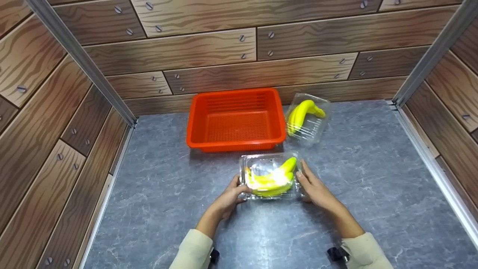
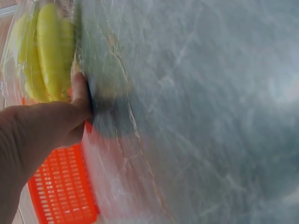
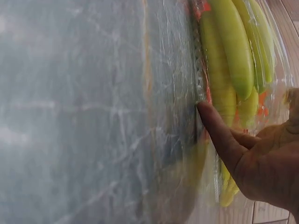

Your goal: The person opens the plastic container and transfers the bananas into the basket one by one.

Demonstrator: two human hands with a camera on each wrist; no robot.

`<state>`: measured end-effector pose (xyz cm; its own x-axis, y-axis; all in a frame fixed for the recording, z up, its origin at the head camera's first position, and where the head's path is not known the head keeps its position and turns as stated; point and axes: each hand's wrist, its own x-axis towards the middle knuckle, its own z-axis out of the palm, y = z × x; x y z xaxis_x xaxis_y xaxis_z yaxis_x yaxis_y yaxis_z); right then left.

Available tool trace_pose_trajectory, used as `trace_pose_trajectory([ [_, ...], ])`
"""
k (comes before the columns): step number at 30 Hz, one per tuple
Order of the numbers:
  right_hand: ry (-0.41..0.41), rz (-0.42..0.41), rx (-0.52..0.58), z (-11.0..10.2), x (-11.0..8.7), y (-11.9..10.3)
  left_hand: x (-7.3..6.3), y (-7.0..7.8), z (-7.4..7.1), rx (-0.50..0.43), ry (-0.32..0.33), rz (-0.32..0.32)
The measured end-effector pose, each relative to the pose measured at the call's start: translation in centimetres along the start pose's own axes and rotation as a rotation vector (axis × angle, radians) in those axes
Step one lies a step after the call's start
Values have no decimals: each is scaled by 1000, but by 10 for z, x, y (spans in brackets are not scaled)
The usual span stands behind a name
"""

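Observation:
A clear plastic clamshell box [image 1: 261, 163] with a bunch of yellow bananas [image 1: 272, 184] inside is between my two hands, in front of the red basket. My left hand [image 1: 228, 198] grips the box's left end, thumb over the near corner. At the opposite end, my right hand [image 1: 315, 188] holds the side with thumb and fingers spread around it. In the left wrist view the left hand [image 2: 51, 121] has its fingertips at the box's lower edge. The right wrist view shows a finger of the right hand [image 3: 261, 158] along the bottom rim, beside the bananas [image 3: 226, 60].
Behind the box stands a red plastic basket [image 1: 236, 145] with slotted walls. To its right lies another clear plastic box [image 1: 313, 130] with yellow bananas [image 1: 303, 114]. Wood-patterned panels [image 1: 298, 41] with metal corner strips enclose the grey marbled table [image 1: 157, 186] at the back and sides.

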<state>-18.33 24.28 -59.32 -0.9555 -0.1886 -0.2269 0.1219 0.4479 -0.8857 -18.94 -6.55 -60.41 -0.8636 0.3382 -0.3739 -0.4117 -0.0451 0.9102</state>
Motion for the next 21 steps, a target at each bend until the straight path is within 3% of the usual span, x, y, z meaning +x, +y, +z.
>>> trace_pose_trajectory([
  [9, -117, 65, 204, -7, -2, 10, -1, 0, 1, -7, 7, 9],
  [15, -202, -17, 190, -13, -3, 26, -2, -1, -1, -23, -7, 18],
  [21, -221, -131, 33, -19, -5, 35, -1, -1, -2, -18, -9, 11],
])
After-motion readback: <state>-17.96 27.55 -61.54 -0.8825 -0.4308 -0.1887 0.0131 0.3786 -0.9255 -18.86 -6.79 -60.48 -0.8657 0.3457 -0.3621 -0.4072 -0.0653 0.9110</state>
